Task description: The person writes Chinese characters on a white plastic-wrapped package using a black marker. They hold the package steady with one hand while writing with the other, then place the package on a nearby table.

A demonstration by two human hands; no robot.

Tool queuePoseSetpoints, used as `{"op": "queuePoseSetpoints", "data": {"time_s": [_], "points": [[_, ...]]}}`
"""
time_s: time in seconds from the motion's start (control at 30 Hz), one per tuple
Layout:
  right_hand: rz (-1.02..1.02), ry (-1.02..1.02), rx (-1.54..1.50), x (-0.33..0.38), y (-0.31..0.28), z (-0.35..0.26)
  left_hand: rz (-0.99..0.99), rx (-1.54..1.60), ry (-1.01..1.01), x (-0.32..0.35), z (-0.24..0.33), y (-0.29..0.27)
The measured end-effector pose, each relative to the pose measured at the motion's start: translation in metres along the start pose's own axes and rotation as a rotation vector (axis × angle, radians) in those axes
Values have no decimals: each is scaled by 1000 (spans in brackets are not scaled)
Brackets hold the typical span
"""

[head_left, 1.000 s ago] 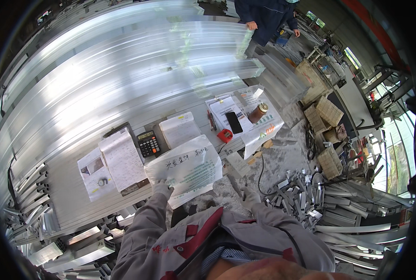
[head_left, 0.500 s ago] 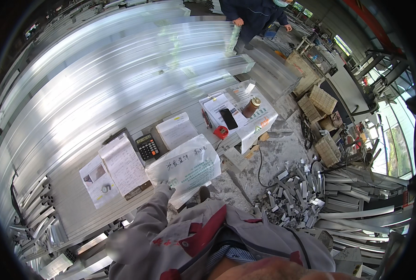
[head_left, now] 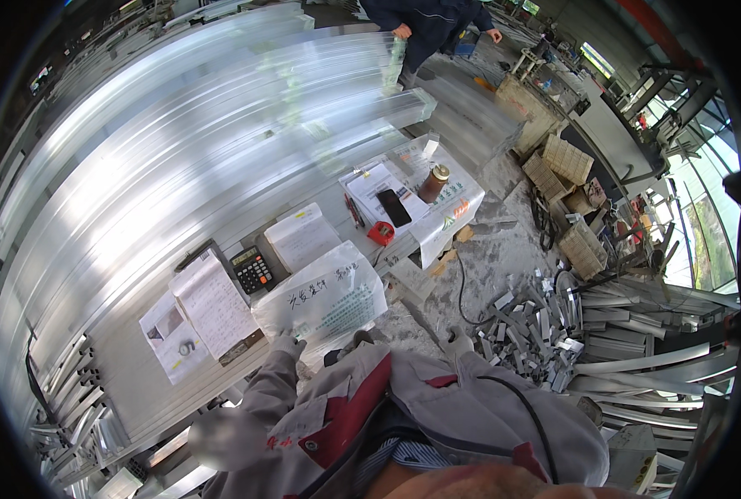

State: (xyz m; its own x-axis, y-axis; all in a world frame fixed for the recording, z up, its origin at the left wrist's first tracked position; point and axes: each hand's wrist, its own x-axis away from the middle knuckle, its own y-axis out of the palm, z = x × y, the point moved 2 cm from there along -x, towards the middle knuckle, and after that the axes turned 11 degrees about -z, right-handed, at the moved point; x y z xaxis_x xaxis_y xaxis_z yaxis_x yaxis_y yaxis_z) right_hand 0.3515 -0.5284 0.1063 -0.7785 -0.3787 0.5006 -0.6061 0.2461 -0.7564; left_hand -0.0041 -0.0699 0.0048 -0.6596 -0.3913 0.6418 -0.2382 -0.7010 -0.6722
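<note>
My left hand (head_left: 288, 344), in a grey glove, lies at the lower left edge of a white printed plastic sheet (head_left: 337, 291) with handwriting on it. Its fingers look stretched out, touching the sheet's edge. My right hand (head_left: 459, 342), gloved too, shows just past my jacket's front, above the floor, with its fingers apart and nothing seen in them. Beyond the sheet lie a black calculator (head_left: 252, 270) and a notepad (head_left: 302, 237). A clipboard with written paper (head_left: 215, 308) and a printed sheet (head_left: 164, 328) with a small round roll (head_left: 187, 347) lie to the left.
Farther right are a phone (head_left: 394, 208), a red tape measure (head_left: 380, 234) and a jar of brown liquid (head_left: 433, 183). Long aluminium profiles (head_left: 154, 158) fill the far side. Metal offcuts (head_left: 528, 333) heap on the floor at right, near wicker baskets (head_left: 582, 249). A co-worker (head_left: 424, 25) stands behind.
My right hand has come into view in front of my jacket. My left hand stays by the plastic sheet's edge, slightly lower in the picture. The view has shifted a little.
</note>
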Motion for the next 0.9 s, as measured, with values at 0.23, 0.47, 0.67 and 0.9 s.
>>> {"op": "queuePoseSetpoints", "data": {"time_s": [0.23,0.47,0.67,0.9], "points": [[-73,55,22,3,12,25,-14,40,-2,-8,-8,8],[-36,57,-33,8,11,38,12,81,-27,-7,-10,10],[116,-51,-83,0,-1,21,-18,92,-24,2,-1,-2],[46,-211,-465,-59,-17,-74,-25,31,-29,4,0,-2]]}}
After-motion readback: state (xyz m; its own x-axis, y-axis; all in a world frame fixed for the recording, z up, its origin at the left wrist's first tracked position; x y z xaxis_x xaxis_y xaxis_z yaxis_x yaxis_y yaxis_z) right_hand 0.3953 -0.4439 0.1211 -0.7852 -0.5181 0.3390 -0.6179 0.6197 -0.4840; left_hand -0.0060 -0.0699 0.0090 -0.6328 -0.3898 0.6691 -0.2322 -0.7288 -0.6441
